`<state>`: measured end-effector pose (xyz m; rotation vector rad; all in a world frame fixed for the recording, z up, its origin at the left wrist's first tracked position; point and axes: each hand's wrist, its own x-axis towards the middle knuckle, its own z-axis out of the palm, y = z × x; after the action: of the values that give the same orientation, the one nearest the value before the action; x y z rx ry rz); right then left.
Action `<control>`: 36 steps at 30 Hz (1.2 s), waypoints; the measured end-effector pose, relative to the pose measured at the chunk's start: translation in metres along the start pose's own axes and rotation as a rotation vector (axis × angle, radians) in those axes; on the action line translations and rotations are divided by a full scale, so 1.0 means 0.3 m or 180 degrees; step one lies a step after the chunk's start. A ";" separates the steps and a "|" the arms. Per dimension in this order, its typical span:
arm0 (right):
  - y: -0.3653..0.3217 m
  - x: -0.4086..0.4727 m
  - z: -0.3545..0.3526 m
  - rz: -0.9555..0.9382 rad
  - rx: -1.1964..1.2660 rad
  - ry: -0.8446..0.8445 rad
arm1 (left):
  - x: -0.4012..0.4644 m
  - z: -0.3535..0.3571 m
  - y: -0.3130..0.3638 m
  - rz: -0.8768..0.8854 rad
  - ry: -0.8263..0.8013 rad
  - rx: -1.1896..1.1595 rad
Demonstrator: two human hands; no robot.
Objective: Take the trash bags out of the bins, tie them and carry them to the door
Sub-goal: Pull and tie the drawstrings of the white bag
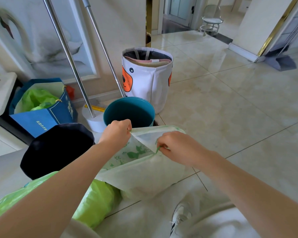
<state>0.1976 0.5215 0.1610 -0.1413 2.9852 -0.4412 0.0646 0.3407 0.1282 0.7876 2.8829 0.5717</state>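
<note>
A thin, translucent white bag (141, 170) with green print fills the lower centre of the frame, stretched flat and slanting from the hands down toward the lower middle. Its top edge is pulled open into a taut triangular flap between the two hands, and green blotches show through the film just below that flap. Its lower end rests over a bright green bag (95, 201) that lies bulging on the tiled floor (230, 109) at lower left.

The left hand (117, 131), at centre frame, pinches the bag's upper corner, fingers curled tight on the film and knuckles up. The right hand (177, 148), just right of centre and a little lower, pinches the opposite edge of the flap, where a green strip shows at its fingertips. Both bare forearms reach in from the bottom corners and converge on the bag.

Directly above the hands stands a teal bin (127, 110), open and with no liner visible inside. Behind it is a white fabric basket (144, 78) with an orange face, and two metal poles (70, 62) lean against the wall at upper left. A dark round lid (57, 150) sits left of the left forearm, with a blue paper bag (46, 115) holding more green plastic above it. A white shoe (181, 217) shows at the bottom.
</note>
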 end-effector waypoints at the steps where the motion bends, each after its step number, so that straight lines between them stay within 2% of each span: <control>1: -0.003 -0.001 -0.011 0.0035 0.0013 0.0059 | -0.001 -0.018 0.007 0.0052 0.0138 -0.0026; 4: -0.009 0.002 -0.039 0.0108 0.0089 0.0237 | -0.002 -0.065 0.025 0.0124 0.0505 -0.0164; 6: -0.017 0.001 -0.057 0.0147 0.0123 0.0275 | -0.010 -0.094 0.044 -0.0021 0.0527 -0.0472; 8: -0.028 0.000 -0.070 0.0232 0.0291 0.0368 | -0.024 -0.120 0.061 -0.0164 0.0407 -0.0839; 12: -0.058 0.001 -0.090 0.0419 0.1022 0.0685 | -0.065 -0.183 0.084 -0.0137 -0.0244 -0.1667; 14: -0.063 0.001 -0.101 0.0427 0.1128 0.0810 | -0.088 -0.211 0.094 -0.0094 -0.0333 -0.1829; 17: -0.076 -0.006 -0.136 0.0211 0.1227 0.1230 | -0.123 -0.250 0.113 -0.0032 0.0015 -0.2078; 21: -0.143 -0.034 -0.205 -0.0285 0.1784 0.2399 | -0.176 -0.318 0.135 0.0184 0.1128 -0.2369; 23: -0.159 -0.041 -0.224 -0.0342 0.2012 0.2657 | -0.192 -0.338 0.131 0.0304 0.1266 -0.2375; 27: -0.166 -0.038 -0.209 -0.0187 0.1788 0.2507 | -0.204 -0.314 0.110 0.0318 0.0923 -0.1955; 36: -0.187 -0.010 -0.182 -0.0134 0.1882 0.2161 | -0.228 -0.306 0.165 0.0596 0.1109 -0.1955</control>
<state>0.1975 0.4839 0.2297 0.0112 3.2827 -1.6305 0.1293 0.3151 0.2318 0.9160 2.6444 1.6540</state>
